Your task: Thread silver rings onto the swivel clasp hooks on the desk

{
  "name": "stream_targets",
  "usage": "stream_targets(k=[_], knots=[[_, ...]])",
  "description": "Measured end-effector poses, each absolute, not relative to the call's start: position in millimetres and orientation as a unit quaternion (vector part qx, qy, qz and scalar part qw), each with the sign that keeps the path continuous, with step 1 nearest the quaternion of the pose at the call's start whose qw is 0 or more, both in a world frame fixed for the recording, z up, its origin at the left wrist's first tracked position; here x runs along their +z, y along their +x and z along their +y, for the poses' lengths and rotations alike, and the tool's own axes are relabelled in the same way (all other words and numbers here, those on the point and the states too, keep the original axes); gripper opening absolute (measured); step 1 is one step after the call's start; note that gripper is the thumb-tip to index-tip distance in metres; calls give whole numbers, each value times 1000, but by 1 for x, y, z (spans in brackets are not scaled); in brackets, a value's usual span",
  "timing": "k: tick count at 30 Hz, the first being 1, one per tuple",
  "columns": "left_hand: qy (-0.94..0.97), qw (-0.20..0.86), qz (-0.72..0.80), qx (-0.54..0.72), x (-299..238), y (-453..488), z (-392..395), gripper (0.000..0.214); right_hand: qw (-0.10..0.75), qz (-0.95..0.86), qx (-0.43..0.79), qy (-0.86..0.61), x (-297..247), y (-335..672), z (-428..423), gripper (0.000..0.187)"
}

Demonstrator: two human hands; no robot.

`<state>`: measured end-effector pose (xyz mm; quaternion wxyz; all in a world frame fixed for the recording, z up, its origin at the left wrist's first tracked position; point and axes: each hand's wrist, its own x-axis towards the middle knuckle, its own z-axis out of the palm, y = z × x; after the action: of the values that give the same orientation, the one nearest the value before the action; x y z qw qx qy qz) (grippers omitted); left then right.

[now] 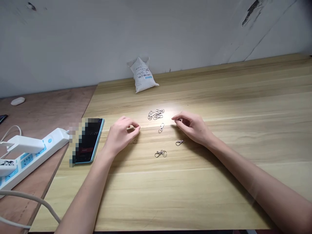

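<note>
My left hand [123, 135] is closed in a pinch, thumb and forefinger meeting; whatever lies between them, if anything, is too small to make out. Just below it a small metal split ring [135, 141] lies on the table. Across from it, my right hand [191, 127] is curled with thumb and forefinger tips close together, their contents hidden. Between the hands lies a single lobster clasp [161, 128] with a ring. Nearer to me are another clasp [180, 142] and a clasp with rings [161, 153]. A small pile of clasps [156, 114] sits farther back.
The wooden table [195, 191] meets a grey wall. A white plastic parcel [143, 76] rests at the back. On the left are a phone [89, 141], a white power strip [52, 141] with plugs, cables [36, 199] and a white oval case [18, 101].
</note>
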<state>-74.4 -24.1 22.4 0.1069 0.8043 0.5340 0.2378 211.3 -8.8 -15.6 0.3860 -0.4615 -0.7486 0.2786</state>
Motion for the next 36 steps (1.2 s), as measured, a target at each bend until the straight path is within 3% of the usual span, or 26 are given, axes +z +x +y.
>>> stream_targets(k=[36], knots=[[814, 106, 514, 249, 26, -75, -25, 11, 374, -747, 289, -467, -17, 210, -12, 24]])
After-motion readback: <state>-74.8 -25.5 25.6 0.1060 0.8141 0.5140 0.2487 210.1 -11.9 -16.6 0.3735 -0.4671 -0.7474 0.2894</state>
